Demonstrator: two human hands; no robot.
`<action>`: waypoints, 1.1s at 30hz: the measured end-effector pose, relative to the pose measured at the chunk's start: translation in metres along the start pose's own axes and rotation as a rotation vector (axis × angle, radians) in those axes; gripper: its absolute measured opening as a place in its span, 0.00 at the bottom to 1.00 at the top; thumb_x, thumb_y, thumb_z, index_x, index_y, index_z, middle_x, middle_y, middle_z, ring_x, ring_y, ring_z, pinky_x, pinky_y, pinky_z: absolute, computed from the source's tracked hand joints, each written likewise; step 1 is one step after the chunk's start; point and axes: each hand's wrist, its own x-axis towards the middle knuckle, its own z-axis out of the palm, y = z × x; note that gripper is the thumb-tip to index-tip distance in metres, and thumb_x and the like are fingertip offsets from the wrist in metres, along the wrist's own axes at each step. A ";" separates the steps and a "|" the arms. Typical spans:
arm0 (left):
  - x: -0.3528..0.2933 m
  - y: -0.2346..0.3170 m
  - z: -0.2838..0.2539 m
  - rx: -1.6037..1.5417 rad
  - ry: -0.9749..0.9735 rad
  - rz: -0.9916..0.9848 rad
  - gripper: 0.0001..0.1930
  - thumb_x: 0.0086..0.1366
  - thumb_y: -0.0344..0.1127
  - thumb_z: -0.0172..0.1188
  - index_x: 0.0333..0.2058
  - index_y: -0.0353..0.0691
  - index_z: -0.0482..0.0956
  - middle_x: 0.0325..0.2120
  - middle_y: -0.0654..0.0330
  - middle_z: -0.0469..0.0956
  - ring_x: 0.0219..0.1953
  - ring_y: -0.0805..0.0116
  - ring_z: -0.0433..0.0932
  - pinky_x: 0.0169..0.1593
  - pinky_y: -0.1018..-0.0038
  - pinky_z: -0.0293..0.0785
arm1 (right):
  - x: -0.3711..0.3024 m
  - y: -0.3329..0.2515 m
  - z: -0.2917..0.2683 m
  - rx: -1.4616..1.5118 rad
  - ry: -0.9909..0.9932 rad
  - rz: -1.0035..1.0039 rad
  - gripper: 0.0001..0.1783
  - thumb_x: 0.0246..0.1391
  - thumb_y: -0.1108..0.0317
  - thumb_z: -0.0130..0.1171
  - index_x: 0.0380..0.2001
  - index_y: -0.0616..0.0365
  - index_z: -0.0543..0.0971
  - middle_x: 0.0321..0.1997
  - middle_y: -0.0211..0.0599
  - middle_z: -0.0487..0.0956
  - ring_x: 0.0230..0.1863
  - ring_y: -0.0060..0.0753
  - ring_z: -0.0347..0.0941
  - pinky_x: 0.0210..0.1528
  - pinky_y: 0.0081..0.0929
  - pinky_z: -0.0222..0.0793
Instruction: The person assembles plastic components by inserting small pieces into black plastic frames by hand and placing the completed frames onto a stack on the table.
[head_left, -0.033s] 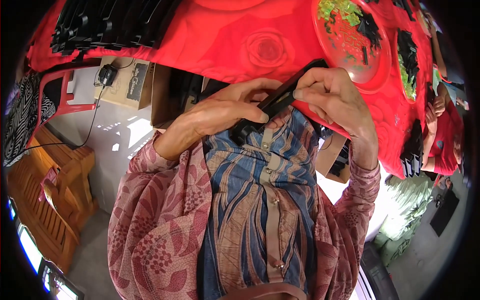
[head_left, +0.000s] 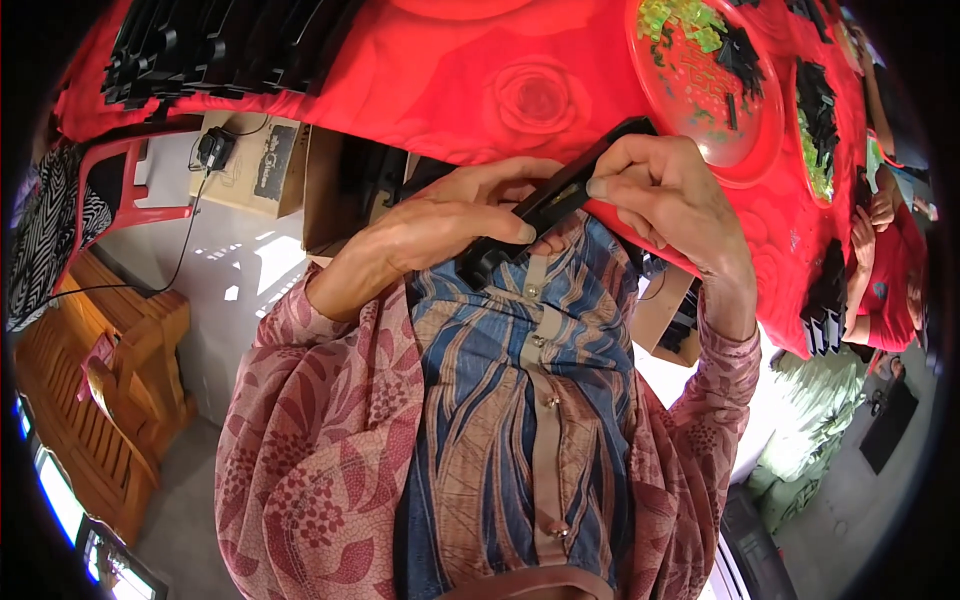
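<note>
A long, narrow black plastic part [head_left: 548, 207] slants across my front, near the table's edge, its far end toward the upper right. Wrapped around its lower half, my left hand [head_left: 455, 215] has its thumb along the top and its fingers underneath. My right hand [head_left: 668, 195] is closed in a pinch at the upper half, thumb against the part's face. Beside that thumb a small yellowish spot shows in the part's recess. Whatever the right fingertips pinch is too small or hidden to name.
A red table cover [head_left: 430, 75] carries a stack of black parts [head_left: 215, 50] at left. At right are a red tray [head_left: 690, 150] of yellow-green and black pieces, and more black parts [head_left: 824, 295]. Another person's hands [head_left: 868, 225] work at far right. Cardboard boxes [head_left: 255, 160] stand below.
The black part's lower end has shifted very slightly toward the left. Both hands keep their hold almost unmoved.
</note>
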 end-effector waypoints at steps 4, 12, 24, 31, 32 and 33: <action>-0.009 0.005 0.008 0.055 0.065 0.024 0.33 0.59 0.27 0.53 0.63 0.27 0.56 0.47 0.50 0.74 0.44 0.64 0.77 0.49 0.72 0.73 | 0.000 0.002 0.003 0.008 0.038 -0.117 0.06 0.56 0.73 0.59 0.31 0.67 0.77 0.13 0.28 0.70 0.13 0.15 0.63 0.13 0.19 0.55; -0.008 0.009 0.010 0.160 0.120 0.084 0.28 0.59 0.26 0.50 0.60 0.28 0.64 0.41 0.53 0.78 0.36 0.71 0.76 0.44 0.75 0.74 | -0.002 -0.005 0.005 -0.042 0.088 -0.142 0.06 0.57 0.73 0.58 0.31 0.67 0.77 0.13 0.30 0.71 0.12 0.16 0.64 0.13 0.18 0.56; 0.005 -0.006 0.007 0.253 0.232 0.126 0.25 0.55 0.21 0.46 0.55 0.28 0.68 0.38 0.54 0.80 0.32 0.74 0.75 0.41 0.77 0.73 | -0.001 -0.005 0.016 -0.035 0.147 -0.149 0.05 0.55 0.75 0.57 0.28 0.68 0.77 0.14 0.30 0.72 0.15 0.16 0.65 0.15 0.20 0.56; 0.006 -0.004 0.005 0.386 0.287 0.118 0.20 0.55 0.20 0.47 0.49 0.30 0.71 0.35 0.57 0.78 0.31 0.75 0.75 0.37 0.77 0.71 | 0.004 -0.007 0.021 -0.239 0.234 -0.224 0.06 0.51 0.76 0.57 0.27 0.71 0.76 0.15 0.37 0.74 0.15 0.21 0.67 0.19 0.26 0.61; 0.005 -0.002 0.004 0.402 0.261 0.090 0.22 0.54 0.19 0.46 0.50 0.31 0.70 0.39 0.55 0.78 0.32 0.74 0.74 0.40 0.78 0.71 | 0.004 -0.007 0.022 -0.268 0.262 -0.238 0.06 0.50 0.76 0.57 0.27 0.71 0.76 0.15 0.40 0.75 0.15 0.23 0.68 0.20 0.27 0.62; 0.006 -0.002 0.003 0.403 0.263 0.090 0.22 0.54 0.19 0.46 0.50 0.31 0.70 0.39 0.55 0.78 0.32 0.74 0.74 0.40 0.78 0.71 | 0.003 -0.007 0.023 -0.267 0.260 -0.240 0.06 0.50 0.76 0.57 0.27 0.71 0.76 0.15 0.40 0.75 0.15 0.23 0.68 0.20 0.27 0.62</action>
